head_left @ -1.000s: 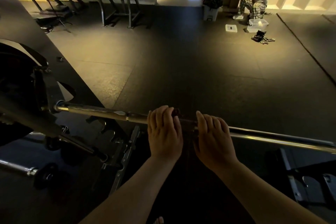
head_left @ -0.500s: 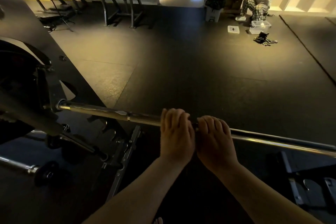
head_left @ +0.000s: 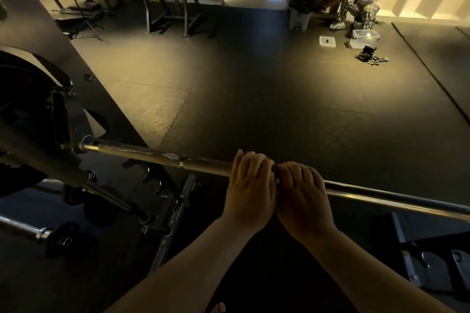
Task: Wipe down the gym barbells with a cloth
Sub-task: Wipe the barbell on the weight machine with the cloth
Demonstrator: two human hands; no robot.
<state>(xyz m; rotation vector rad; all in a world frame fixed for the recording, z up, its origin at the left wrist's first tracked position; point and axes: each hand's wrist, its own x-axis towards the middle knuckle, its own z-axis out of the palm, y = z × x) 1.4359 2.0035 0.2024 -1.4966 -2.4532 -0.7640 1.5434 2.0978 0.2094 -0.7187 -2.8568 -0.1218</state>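
The left hand [head_left: 250,185] and right hand [head_left: 302,193] are touching side by side on the barbell [head_left: 142,154], fingers curling over its shaft, a dark cloth [head_left: 276,171] peeking out between them. The bar is looking heavy, stiff and slick, and is sitting in the rack [head_left: 68,122] at the left, above the gym's rubber flooring [head_left: 254,96].

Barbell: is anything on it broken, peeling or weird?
Maybe. The barbell has a pale, ragged patch left of the left hand, like peeling tape or worn finish. It is too dim to tell which.
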